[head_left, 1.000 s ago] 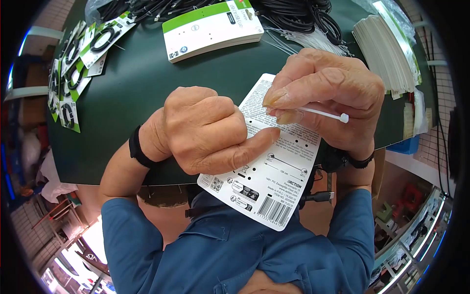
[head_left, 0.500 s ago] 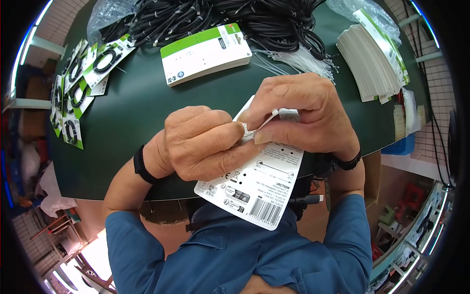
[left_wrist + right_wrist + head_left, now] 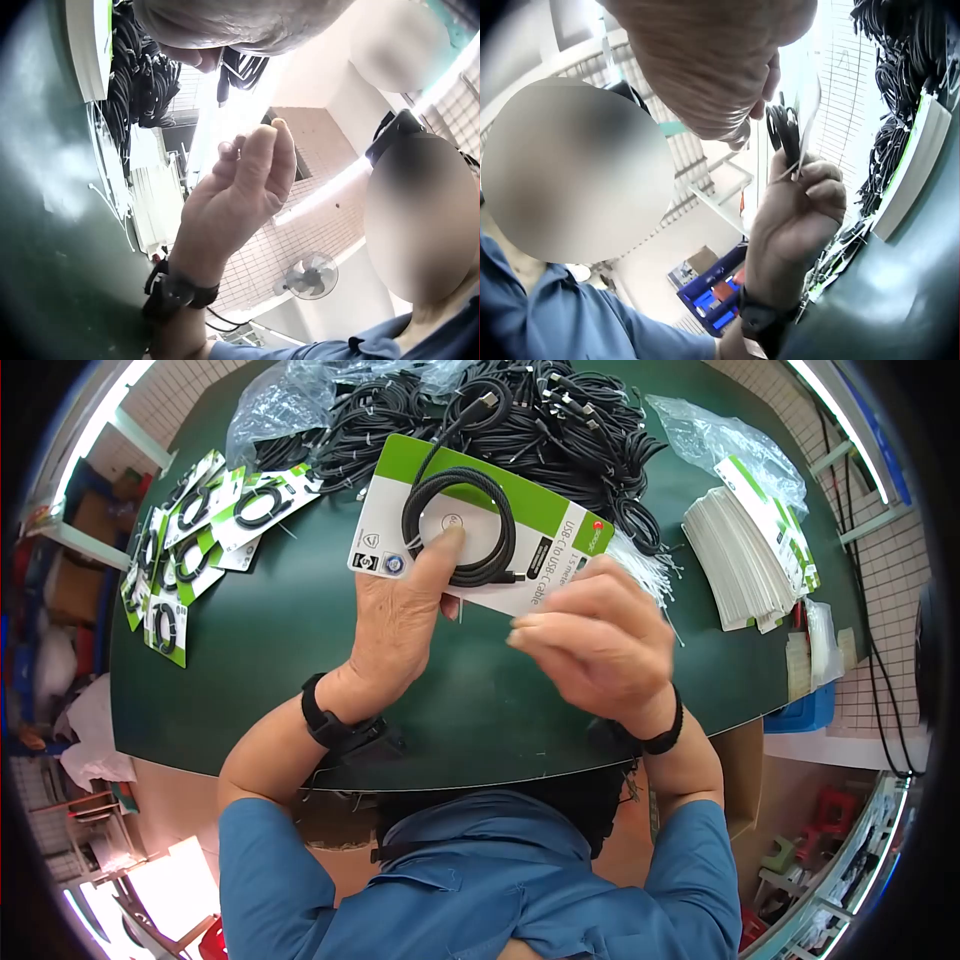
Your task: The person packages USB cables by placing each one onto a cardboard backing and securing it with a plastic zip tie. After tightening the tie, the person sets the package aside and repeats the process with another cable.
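Though hidden before, coil (image 3: 507, 530) on card (image 3: 548, 515) visible.

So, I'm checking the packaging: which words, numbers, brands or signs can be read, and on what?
"USB-C to USB-C cable": green-and-white cardboard card in the left hand.
"1.5 mete": same card, the rest behind the right hand.
Red logo, small badges: too small.
Small cards with coiled black cables, stacked white cards: too blurred.
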A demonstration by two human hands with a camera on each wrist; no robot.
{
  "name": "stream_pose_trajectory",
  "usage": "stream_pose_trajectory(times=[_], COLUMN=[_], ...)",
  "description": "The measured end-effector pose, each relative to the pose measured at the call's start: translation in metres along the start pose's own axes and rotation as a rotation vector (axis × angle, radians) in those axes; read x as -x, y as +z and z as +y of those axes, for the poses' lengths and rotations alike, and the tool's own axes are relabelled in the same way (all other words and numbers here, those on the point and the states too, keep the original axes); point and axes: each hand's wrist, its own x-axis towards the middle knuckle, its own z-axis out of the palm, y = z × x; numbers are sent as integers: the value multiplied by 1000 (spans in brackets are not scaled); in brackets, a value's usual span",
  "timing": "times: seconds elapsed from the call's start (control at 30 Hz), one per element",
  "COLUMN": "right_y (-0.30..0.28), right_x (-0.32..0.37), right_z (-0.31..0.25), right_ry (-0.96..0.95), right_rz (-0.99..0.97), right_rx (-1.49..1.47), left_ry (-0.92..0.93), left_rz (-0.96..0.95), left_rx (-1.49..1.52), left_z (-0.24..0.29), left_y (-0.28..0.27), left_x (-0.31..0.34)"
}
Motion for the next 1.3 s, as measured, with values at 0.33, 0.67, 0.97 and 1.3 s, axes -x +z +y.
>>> stream_pose_trajectory(times=[0.33, 0.67, 0.97, 1.3], right_y=[30, 36, 35, 45], right_x=[7, 4, 5, 11], right_z=[3, -1, -13, -8], right_ry=[-141, -119, -185, -207], right_rz=[-134, -100, -112, -47], right_rx=[439, 509, 391, 156], left_ry=[42, 107, 101, 157], left_rz=[76, 33, 25, -40], left_rx=[156, 154, 147, -71], left_z=[-14, -12, -8, -4], left_y=[13, 12, 9, 3], left_x=[5, 7, 1, 3])
